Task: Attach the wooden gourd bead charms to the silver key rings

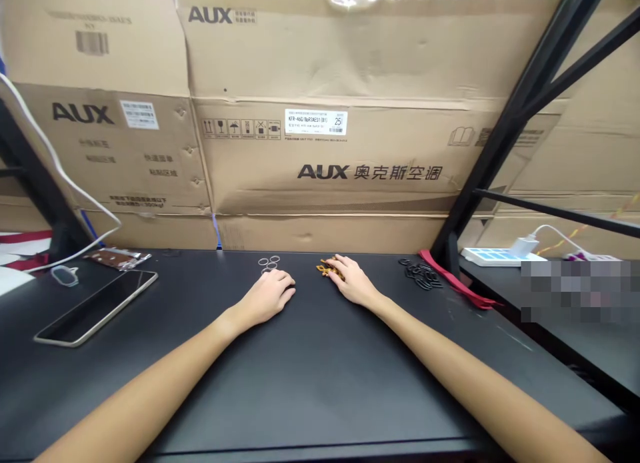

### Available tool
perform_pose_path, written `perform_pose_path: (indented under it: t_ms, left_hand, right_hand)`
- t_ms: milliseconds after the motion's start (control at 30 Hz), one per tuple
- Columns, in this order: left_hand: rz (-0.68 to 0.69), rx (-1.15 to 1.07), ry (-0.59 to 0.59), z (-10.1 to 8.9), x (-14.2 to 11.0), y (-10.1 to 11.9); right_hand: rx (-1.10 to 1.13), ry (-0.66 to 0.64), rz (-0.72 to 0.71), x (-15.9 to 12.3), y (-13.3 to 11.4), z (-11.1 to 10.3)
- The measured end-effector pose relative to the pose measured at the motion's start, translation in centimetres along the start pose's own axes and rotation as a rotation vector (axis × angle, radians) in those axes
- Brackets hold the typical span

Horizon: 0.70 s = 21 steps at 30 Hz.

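Observation:
My left hand (267, 296) lies on the black table (320, 376), palm down, with its thumb apart from the fingers. Just beyond its knuckles are several thin silver rings (270, 261), one partly covered by the hand. Over a small pile of gold-orange metal pieces (325, 270), perhaps clasps, rests my right hand (354, 281). Its fingers are spread on the pile and hide part of it. I see nothing held in either hand, though the undersides of both are hidden.
A pile of black rings or clips (421, 274) lies to the right, beside a red strap (460, 283). On the left are a phone (97, 310), a brown packet (117, 258) and a white cable (65, 166). Cardboard (320, 70) walls the back; a power strip (493, 255) sits right.

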<state>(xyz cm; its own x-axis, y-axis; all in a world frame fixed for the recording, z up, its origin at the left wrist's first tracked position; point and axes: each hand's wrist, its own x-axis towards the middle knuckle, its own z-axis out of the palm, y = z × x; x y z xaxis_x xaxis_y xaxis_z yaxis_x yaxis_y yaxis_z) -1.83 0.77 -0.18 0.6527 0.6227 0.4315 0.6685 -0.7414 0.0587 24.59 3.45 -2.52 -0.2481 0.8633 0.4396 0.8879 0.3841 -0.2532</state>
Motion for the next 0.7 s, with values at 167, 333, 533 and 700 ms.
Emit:
perform_pose_path:
  t_ms: [167,333,533,700]
  left_hand:
    - [-0.023,-0.096,-0.057,-0.2,-0.3,0.5]
    - [-0.048,-0.153,-0.162,-0.4,-0.6,1.7]
    - [-0.164,-0.08,-0.252,-0.5,-0.3,1.7]
    - [-0.231,-0.023,-0.246,-0.3,-0.3,1.5]
  right_hand:
    - [-0.009,0.118,-0.043,-1.0,-1.2,-0.6]
    - [0.142,-0.058,-0.305,-3.4,-5.0,-1.4]
    - [0.11,-0.298,-0.213,-3.4,-5.4,-2.0]
    - [0.069,-0.323,-0.165,-3.1,-4.2,-2.1]
